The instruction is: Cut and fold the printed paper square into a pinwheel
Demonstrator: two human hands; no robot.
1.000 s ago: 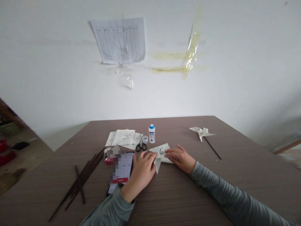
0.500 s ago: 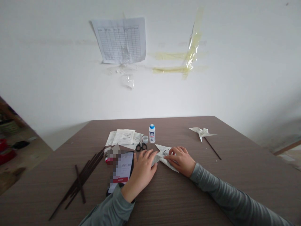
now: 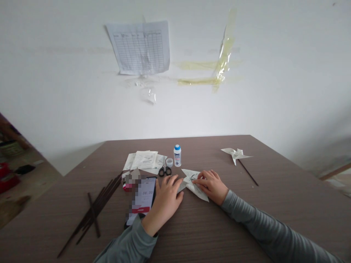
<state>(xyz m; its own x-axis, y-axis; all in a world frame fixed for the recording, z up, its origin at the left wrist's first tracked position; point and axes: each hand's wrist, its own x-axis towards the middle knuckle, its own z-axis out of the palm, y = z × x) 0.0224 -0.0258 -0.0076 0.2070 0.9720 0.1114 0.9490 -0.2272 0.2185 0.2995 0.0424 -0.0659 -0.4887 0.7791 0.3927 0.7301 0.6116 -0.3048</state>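
Observation:
A partly folded printed-paper pinwheel lies on the table in front of me. My right hand is over its right side, thumb and fingertips closed together on the paper near the middle. Palm down, my left hand has its fingers stretched out and apart, with the fingertips by the paper's left edge. Part of the paper is hidden under both hands. Beyond them stands a small white bottle with a blue cap. Black-handled scissors lie beside a small clear round container.
A phone showing a timer lies by my left forearm, near a small box. Dark thin sticks are bunched at the left. Printed paper sheets lie behind. A pinwheel on a stick rests at the back right.
My right fingertips have shifted slightly on the paper near the middle of the pinwheel, and a bit more of its print shows. My left hand stays almost still.

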